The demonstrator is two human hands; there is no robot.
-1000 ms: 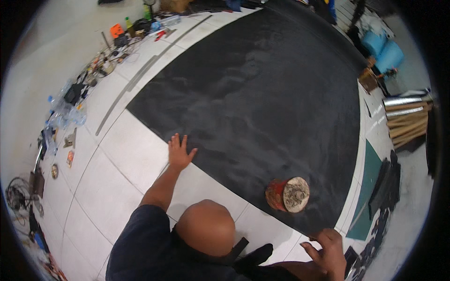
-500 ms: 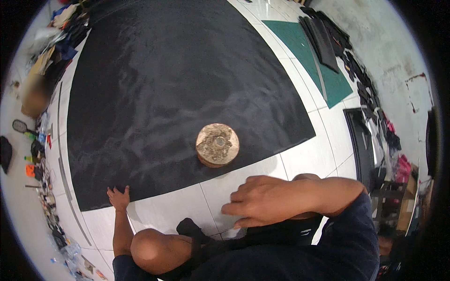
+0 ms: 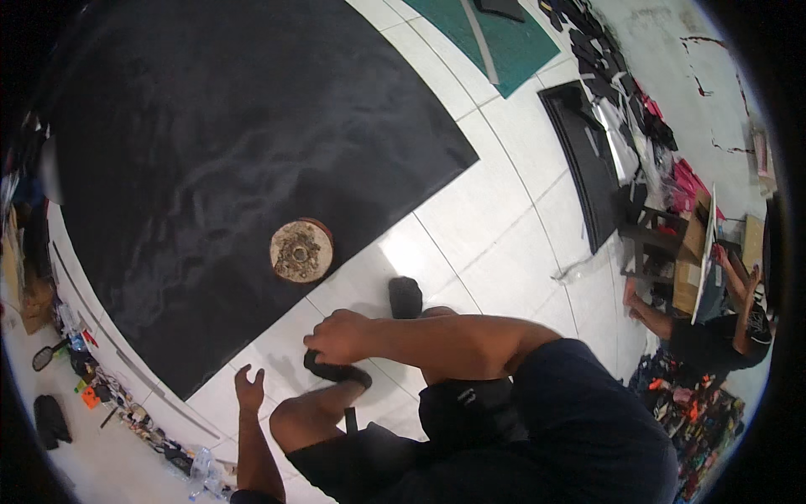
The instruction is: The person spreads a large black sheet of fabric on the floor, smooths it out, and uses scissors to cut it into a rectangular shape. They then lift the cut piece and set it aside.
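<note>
The black sheet (image 3: 210, 101) is cut off at the picture's top, so its far end is out of view. The round can (image 3: 300, 252) on the sheet hides its own base and most of its side. Near the sheet's close edge, the right hand (image 3: 340, 336) conceals its palm and covers part of a black-socked foot (image 3: 336, 370); whether it holds anything cannot be told. Beyond the sheet's right side, the green mat (image 3: 516, 42) is cropped. A patch (image 3: 51, 172) left of the sheet is blurred.

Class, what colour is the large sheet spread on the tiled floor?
The large sheet is black, with a faint sheen; the head view shows it best.
</note>
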